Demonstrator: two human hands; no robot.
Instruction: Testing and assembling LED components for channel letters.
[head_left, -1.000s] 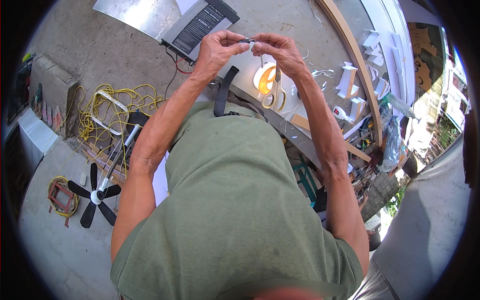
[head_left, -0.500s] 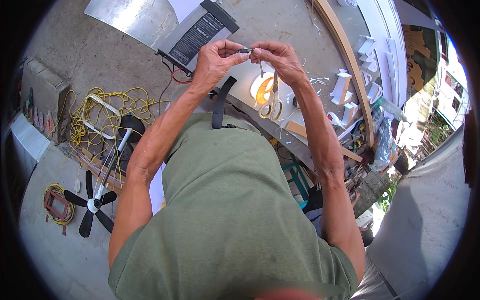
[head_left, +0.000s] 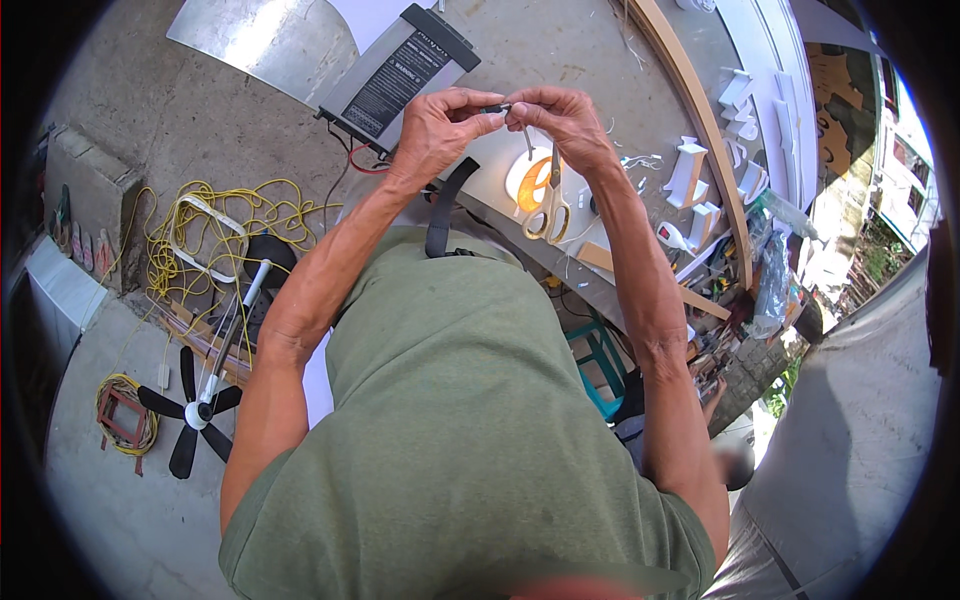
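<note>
In front of me over the workbench, my left hand (head_left: 447,125) and my right hand (head_left: 563,122) meet fingertip to fingertip. Between their pinched fingers is a small black piece (head_left: 495,108), mostly covered, so its kind is unclear. A thin grey strip (head_left: 529,143) hangs down beside the right fingertips. Just below the right hand, scissors (head_left: 548,218) with tan handles lie with their blades pointing up toward that hand. Close by glows a round white lit disc (head_left: 527,184) with an orange shape on it.
A grey power unit (head_left: 405,80) with red and black leads stands left of my hands. White bracket-like pieces (head_left: 686,172) and a curved brown strip (head_left: 690,95) are on the right. Tangled yellow cord (head_left: 190,235) and a black-bladed fan (head_left: 196,412) are at lower left.
The whole view has shifted slightly. Both hands stay together at the small black piece, with the fingers only a little rearranged.
</note>
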